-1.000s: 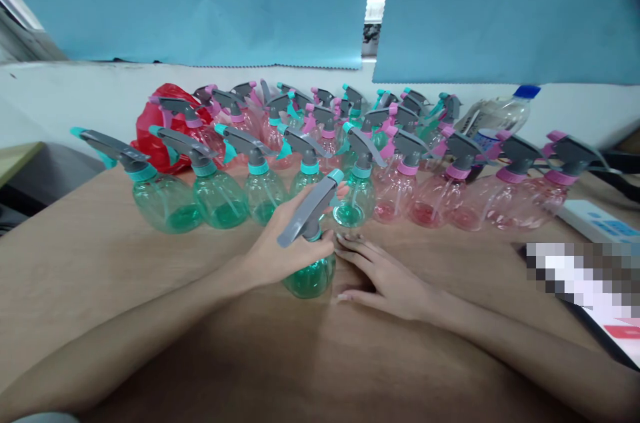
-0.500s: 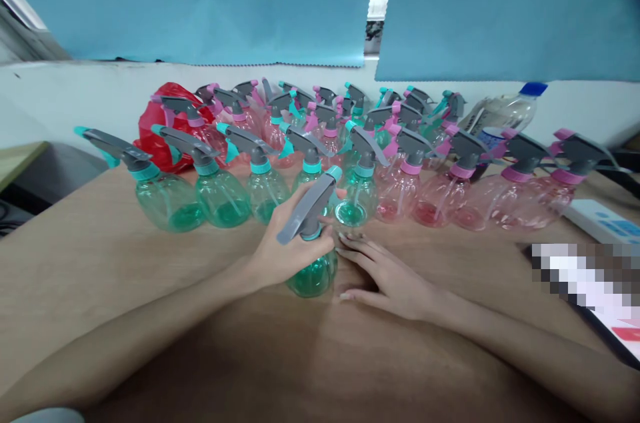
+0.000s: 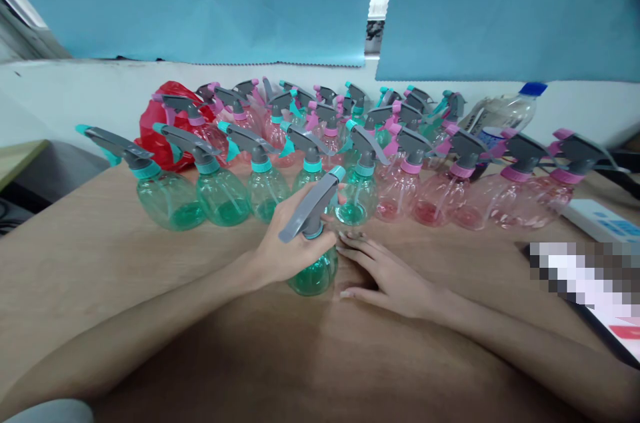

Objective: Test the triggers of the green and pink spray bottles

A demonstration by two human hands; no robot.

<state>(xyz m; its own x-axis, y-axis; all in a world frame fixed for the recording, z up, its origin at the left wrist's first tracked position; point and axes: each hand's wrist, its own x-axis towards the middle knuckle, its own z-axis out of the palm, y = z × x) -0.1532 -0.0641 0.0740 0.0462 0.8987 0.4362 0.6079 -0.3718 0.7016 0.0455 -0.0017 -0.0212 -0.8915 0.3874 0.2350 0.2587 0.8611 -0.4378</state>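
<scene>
My left hand (image 3: 286, 246) is wrapped around the neck of a green spray bottle (image 3: 316, 274) with a grey and teal trigger head. The bottle stands on the wooden table, its spray head slanting up to the right. Close to its right side, my right hand (image 3: 387, 276) lies on the table with fingers stretched out, holding nothing. Just beyond my hands runs a front row of spray bottles: green ones with teal collars, such as a green bottle (image 3: 227, 200), on the left, and pink ones, such as a pink bottle (image 3: 440, 200), on the right.
Behind the row stand several more pink and green spray bottles, with a red plastic bag (image 3: 167, 123) at left. A clear bottle with a blue cap (image 3: 520, 106) leans at back right. Along the right edge lie a white box (image 3: 595, 216) and a blurred-out flat device (image 3: 585, 296).
</scene>
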